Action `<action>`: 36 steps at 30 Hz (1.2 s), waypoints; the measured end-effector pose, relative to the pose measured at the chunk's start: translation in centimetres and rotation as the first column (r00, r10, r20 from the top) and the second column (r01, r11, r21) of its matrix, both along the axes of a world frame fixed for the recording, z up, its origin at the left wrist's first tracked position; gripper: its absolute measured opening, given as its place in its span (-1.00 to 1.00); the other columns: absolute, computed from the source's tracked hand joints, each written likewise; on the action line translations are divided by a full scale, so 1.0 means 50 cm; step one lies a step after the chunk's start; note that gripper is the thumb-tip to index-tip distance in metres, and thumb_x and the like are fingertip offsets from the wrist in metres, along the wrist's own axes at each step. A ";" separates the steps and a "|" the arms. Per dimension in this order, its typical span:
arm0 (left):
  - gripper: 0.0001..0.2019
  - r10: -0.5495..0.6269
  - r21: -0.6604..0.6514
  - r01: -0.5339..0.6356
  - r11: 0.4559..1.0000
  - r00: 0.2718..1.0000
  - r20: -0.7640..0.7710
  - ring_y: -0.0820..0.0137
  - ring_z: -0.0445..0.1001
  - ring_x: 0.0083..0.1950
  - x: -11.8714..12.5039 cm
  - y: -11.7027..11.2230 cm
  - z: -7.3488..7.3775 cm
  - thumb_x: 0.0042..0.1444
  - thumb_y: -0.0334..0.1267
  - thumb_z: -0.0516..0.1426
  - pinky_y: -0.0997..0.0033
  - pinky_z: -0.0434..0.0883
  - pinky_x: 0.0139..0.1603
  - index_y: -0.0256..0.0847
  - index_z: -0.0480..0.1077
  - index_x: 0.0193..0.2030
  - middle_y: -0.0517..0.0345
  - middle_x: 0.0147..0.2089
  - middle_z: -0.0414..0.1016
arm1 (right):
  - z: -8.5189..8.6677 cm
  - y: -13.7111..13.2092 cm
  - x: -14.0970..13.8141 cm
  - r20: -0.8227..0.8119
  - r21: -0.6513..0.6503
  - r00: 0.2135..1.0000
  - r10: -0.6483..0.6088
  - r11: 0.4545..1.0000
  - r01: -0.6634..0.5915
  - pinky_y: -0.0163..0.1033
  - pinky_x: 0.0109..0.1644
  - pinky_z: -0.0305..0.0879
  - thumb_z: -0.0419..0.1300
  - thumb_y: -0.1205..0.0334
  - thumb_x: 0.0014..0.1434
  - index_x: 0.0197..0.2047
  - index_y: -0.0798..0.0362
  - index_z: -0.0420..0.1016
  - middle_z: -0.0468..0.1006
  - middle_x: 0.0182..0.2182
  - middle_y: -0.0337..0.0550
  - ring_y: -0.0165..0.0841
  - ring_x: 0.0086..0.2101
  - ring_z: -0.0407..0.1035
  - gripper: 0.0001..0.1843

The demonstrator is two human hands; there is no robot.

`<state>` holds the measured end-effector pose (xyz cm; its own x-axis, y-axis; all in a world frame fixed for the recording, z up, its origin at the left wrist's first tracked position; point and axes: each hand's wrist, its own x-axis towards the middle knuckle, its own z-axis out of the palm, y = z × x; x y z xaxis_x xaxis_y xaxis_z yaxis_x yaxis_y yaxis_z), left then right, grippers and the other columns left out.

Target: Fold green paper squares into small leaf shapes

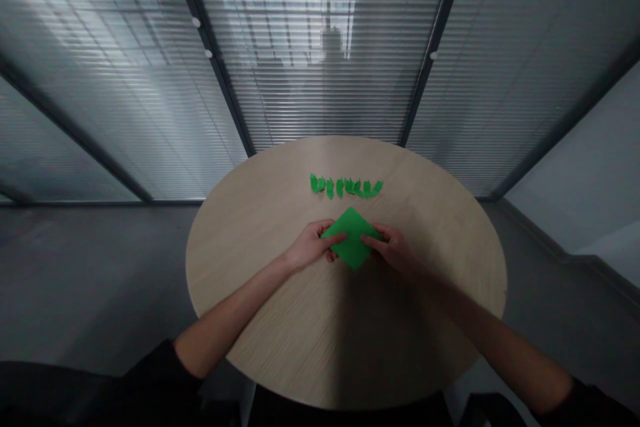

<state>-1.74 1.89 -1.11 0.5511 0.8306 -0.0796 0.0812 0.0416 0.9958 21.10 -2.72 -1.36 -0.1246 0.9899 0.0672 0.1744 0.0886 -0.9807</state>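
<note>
A square sheet of green paper is held up over the table with one corner toward me, so it looks like a diamond. My left hand pinches its left corner, thumb on top and fingers beneath. At the right corner my right hand grips it the same way. Both thumbs lie on the paper's face; the fingertips underneath are partly hidden. Beyond the sheet, several small folded green paper pieces lie in a row on the wood.
The round light-wood table carries the paper, and my shadow falls across its near right part. Glass panels with blinds and dark frames stand behind it. Grey floor shows at the left, and a white wall at the right.
</note>
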 end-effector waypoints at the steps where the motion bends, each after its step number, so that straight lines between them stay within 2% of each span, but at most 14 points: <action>1: -0.53 0.005 -0.021 -0.004 1.000 1.000 0.024 0.50 0.42 -0.57 0.000 -0.002 0.003 0.11 0.12 0.37 0.52 0.35 -0.55 -0.27 0.47 -0.15 0.22 -0.49 0.50 | 0.001 -0.002 -0.001 -0.026 -0.024 1.000 -0.014 1.000 0.013 -0.23 -0.30 0.34 0.39 -0.06 0.12 -0.25 0.02 0.61 0.62 -0.33 -0.13 -0.29 -0.36 0.44 -0.69; 5: -0.55 -0.042 -0.105 0.051 0.993 0.995 0.086 0.52 0.40 -0.61 -0.002 -0.012 0.019 0.15 0.11 0.37 0.56 0.31 -0.58 -0.27 0.47 -0.13 0.25 -0.55 0.47 | 0.003 -0.014 0.000 -0.140 -0.130 0.988 -0.072 0.990 0.053 -0.28 -0.48 0.18 0.40 -0.08 0.11 -0.22 0.00 0.57 0.51 -0.46 -0.24 -0.38 -0.52 0.30 -0.66; 9: -0.55 -0.076 -0.171 0.107 0.980 0.981 0.176 0.45 0.53 -0.52 -0.007 -0.019 0.031 0.15 0.03 0.38 0.52 0.43 -0.51 -0.26 0.46 -0.02 0.16 -0.43 0.58 | 0.009 -0.024 0.003 -0.205 -0.176 0.978 -0.031 0.984 -0.006 -0.28 -0.50 0.18 0.40 -0.07 0.11 -0.18 0.02 0.59 0.47 -0.50 -0.28 -0.41 -0.56 0.29 -0.64; 12: -0.58 -0.048 -0.196 0.096 0.976 0.971 0.234 0.40 0.59 -0.45 -0.009 -0.019 0.033 0.15 -0.08 0.36 0.48 0.49 -0.46 -0.29 0.47 0.04 0.09 -0.36 0.62 | 0.012 -0.028 0.005 -0.230 -0.193 0.973 -0.018 0.981 -0.028 -0.27 -0.48 0.24 0.38 -0.03 0.10 -0.16 0.03 0.62 0.51 -0.47 -0.25 -0.41 -0.55 0.34 -0.66; 14: -0.61 -0.028 -0.207 0.085 0.975 0.965 0.261 0.37 0.60 -0.40 -0.009 -0.017 0.034 0.12 -0.12 0.35 0.45 0.52 -0.43 -0.31 0.49 0.01 0.05 -0.32 0.62 | 0.012 -0.030 0.006 -0.241 -0.202 0.971 -0.010 0.979 -0.040 -0.26 -0.43 0.30 0.36 0.04 0.10 -0.11 0.02 0.64 0.56 -0.42 -0.22 -0.39 -0.51 0.39 -0.67; 17: -0.62 0.005 -0.210 0.053 0.976 0.964 0.267 0.32 0.60 -0.37 -0.006 -0.016 0.036 0.09 -0.04 0.34 0.39 0.54 -0.43 -0.31 0.50 -0.10 0.03 -0.30 0.60 | 0.010 -0.033 0.012 -0.252 -0.185 0.966 0.056 0.977 -0.105 -0.24 -0.29 0.41 0.37 0.11 0.09 -0.01 -0.02 0.65 0.63 -0.27 -0.17 -0.35 -0.38 0.48 -0.62; 19: -0.63 0.058 -0.182 -0.015 0.983 0.971 0.233 0.37 0.56 -0.39 -0.002 -0.018 0.038 0.08 0.00 0.35 0.41 0.51 -0.43 -0.30 0.49 -0.21 0.08 -0.32 0.56 | 0.010 -0.034 0.016 -0.261 -0.164 0.958 0.117 0.973 -0.163 -0.21 -0.21 0.45 0.36 0.03 0.16 0.03 -0.03 0.64 0.64 -0.15 -0.11 -0.30 -0.28 0.52 -0.61; 22: -0.66 0.089 -0.101 -0.072 0.992 0.981 0.173 0.46 0.48 -0.40 0.002 -0.022 0.040 0.03 -0.05 0.41 0.49 0.43 -0.40 -0.28 0.48 -0.29 0.17 -0.37 0.50 | 0.010 -0.033 0.019 -0.204 -0.121 0.966 0.158 0.975 -0.186 -0.24 -0.28 0.41 0.22 -0.21 0.32 0.01 -0.02 0.65 0.63 -0.11 -0.06 -0.31 -0.28 0.47 -0.53; 24: -0.65 0.048 -0.060 -0.039 0.997 0.988 0.145 0.49 0.44 -0.40 0.003 -0.025 0.040 0.00 -0.07 0.43 0.51 0.37 -0.39 -0.28 0.51 -0.25 0.19 -0.36 0.50 | 0.012 -0.033 0.015 -0.117 -0.078 0.978 0.174 0.980 -0.183 -0.26 -0.32 0.35 0.20 -0.27 0.33 -0.06 -0.01 0.66 0.62 -0.20 -0.09 -0.33 -0.33 0.42 -0.49; 26: -0.62 0.000 -0.030 0.004 1.000 0.993 0.119 0.50 0.41 -0.41 0.004 -0.027 0.039 0.01 -0.07 0.44 0.52 0.29 -0.42 -0.27 0.53 -0.14 0.19 -0.34 0.52 | 0.015 -0.034 0.008 -0.060 -0.052 0.979 0.197 0.978 -0.200 -0.25 -0.27 0.36 0.25 -0.28 0.29 -0.12 0.00 0.68 0.61 -0.28 -0.13 -0.32 -0.32 0.42 -0.50; 30: -0.51 -0.033 0.006 0.032 0.999 0.994 0.102 0.53 0.26 -0.50 0.005 -0.029 0.037 0.06 -0.01 0.43 0.52 0.14 -0.48 -0.23 0.53 0.04 0.33 -0.48 0.35 | 0.021 -0.041 -0.008 -0.039 -0.081 0.971 0.238 0.967 -0.240 -0.19 -0.13 0.41 0.41 -0.19 0.18 -0.11 -0.01 0.69 0.68 -0.19 -0.11 -0.24 -0.21 0.52 -0.57; 32: -0.45 -0.005 -0.003 0.005 1.000 0.992 0.129 0.50 0.32 -0.45 0.007 -0.030 0.039 0.06 0.06 0.43 0.51 0.20 -0.43 -0.22 0.51 0.08 0.30 -0.44 0.39 | 0.022 -0.043 -0.011 -0.065 -0.109 0.972 0.225 0.967 -0.231 -0.20 -0.15 0.41 0.43 -0.15 0.16 -0.12 0.00 0.69 0.69 -0.20 -0.11 -0.26 -0.23 0.52 -0.59; 36: -0.38 0.104 -0.002 -0.105 0.994 0.984 0.146 0.35 0.50 -0.17 0.008 -0.031 0.046 0.14 0.24 0.33 0.43 0.43 -0.24 -0.21 0.47 0.13 0.06 -0.13 0.54 | 0.018 -0.041 -0.009 -0.226 -0.168 0.965 0.129 0.971 -0.169 -0.25 -0.26 0.44 0.44 -0.13 0.15 -0.10 -0.01 0.67 0.67 -0.22 -0.13 -0.31 -0.30 0.52 -0.60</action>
